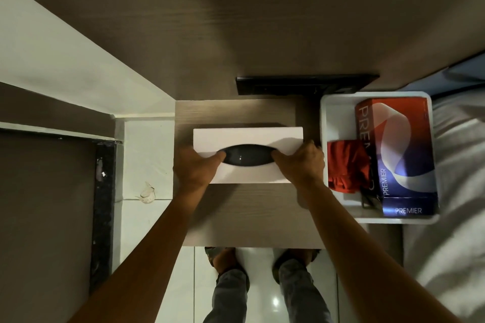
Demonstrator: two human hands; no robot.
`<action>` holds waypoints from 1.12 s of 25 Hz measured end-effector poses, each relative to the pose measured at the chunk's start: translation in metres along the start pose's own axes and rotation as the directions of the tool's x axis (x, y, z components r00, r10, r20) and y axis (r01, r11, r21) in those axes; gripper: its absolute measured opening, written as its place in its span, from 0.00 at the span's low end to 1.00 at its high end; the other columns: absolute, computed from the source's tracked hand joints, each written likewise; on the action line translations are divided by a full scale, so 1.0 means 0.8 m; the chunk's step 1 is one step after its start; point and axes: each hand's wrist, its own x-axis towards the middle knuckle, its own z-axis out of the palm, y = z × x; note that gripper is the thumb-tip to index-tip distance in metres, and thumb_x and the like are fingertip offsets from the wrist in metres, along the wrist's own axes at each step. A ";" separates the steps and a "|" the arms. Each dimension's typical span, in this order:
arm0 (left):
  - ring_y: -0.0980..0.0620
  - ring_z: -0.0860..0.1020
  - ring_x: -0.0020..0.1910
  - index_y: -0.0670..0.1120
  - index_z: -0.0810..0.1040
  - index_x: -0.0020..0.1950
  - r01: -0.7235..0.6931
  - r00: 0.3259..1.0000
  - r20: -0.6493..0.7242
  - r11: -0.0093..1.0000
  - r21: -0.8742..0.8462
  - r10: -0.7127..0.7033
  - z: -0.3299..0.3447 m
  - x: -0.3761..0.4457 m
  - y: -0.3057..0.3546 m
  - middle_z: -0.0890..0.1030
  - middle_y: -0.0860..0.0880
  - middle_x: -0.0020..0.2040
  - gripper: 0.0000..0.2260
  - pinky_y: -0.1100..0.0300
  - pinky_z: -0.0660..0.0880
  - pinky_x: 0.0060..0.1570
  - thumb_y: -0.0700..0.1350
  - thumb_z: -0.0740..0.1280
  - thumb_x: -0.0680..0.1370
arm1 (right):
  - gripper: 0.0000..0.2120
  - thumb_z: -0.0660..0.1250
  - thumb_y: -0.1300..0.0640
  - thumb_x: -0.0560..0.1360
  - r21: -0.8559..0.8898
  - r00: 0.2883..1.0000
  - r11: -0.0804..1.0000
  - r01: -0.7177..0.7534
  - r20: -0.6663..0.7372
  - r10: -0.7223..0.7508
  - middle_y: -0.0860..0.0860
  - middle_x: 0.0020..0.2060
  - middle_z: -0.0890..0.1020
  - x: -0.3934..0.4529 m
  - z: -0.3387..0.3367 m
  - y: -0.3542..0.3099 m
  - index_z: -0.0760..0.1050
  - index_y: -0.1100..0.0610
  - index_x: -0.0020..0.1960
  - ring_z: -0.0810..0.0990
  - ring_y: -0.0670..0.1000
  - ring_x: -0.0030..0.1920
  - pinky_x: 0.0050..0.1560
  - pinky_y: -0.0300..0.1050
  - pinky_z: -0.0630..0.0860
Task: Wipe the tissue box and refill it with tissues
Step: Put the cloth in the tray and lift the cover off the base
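- I see the white rectangular tissue box point(249, 155) lying flat on the small grey wood-grain table point(252, 215), near the middle of its top, its long side running from 9 to 3 o'clock.
- The dark oval opening point(248, 155) in the lid faces up at me; I cannot tell what is inside it.
- My left hand point(195, 168) grips the box's 9 o'clock end, fingers curled at that tip of the oval.
- My right hand point(301, 162) clasps the 3 o'clock end the same way, thumb at the oval's other tip.
- At 3 o'clock from the box, just beside the table, sits a white plastic tray point(325, 118).
- In the tray lies a red-and-blue carton printed PREMIER point(401, 155), with a crumpled red cloth point(346, 165) on its 9 o'clock side, touching it.
- At 6 o'clock, below the table edge, I see my two feet point(225, 259) on glossy white floor tiles point(259, 283).
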 end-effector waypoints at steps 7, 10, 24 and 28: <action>0.40 0.81 0.67 0.39 0.80 0.67 0.071 0.996 0.057 0.995 -0.066 -0.067 0.001 0.006 0.006 0.83 0.41 0.66 0.24 0.59 0.74 0.54 0.45 0.80 0.74 | 0.36 0.78 0.42 0.69 0.008 0.999 1.000 -0.028 -0.036 0.028 0.60 0.65 0.78 -0.002 -0.001 0.000 0.72 0.61 0.68 0.77 0.62 0.65 0.66 0.57 0.77; 0.43 0.81 0.64 0.40 0.80 0.66 0.126 0.990 0.077 0.984 -0.127 -0.117 0.003 0.012 0.007 0.83 0.42 0.63 0.24 0.57 0.75 0.55 0.44 0.81 0.73 | 0.36 0.78 0.42 0.68 0.014 0.998 0.999 -0.041 -0.048 0.041 0.60 0.64 0.79 0.000 -0.003 -0.003 0.74 0.62 0.67 0.77 0.63 0.66 0.66 0.57 0.77; 0.51 0.77 0.55 0.40 0.80 0.67 0.105 0.994 0.061 0.972 -0.208 -0.095 -0.003 0.012 0.005 0.79 0.49 0.55 0.24 0.58 0.75 0.56 0.40 0.81 0.72 | 0.36 0.81 0.43 0.65 0.084 0.996 0.996 -0.031 -0.080 0.038 0.59 0.64 0.76 -0.011 -0.004 -0.009 0.75 0.60 0.66 0.75 0.61 0.66 0.67 0.59 0.77; 0.50 0.78 0.57 0.43 0.79 0.68 0.095 0.995 0.058 0.980 -0.173 -0.087 0.000 0.013 0.003 0.79 0.49 0.57 0.27 0.58 0.76 0.56 0.43 0.82 0.71 | 0.37 0.80 0.39 0.63 0.006 0.995 0.999 -0.037 -0.093 0.037 0.59 0.60 0.82 -0.007 -0.006 -0.010 0.78 0.61 0.63 0.80 0.62 0.62 0.63 0.57 0.80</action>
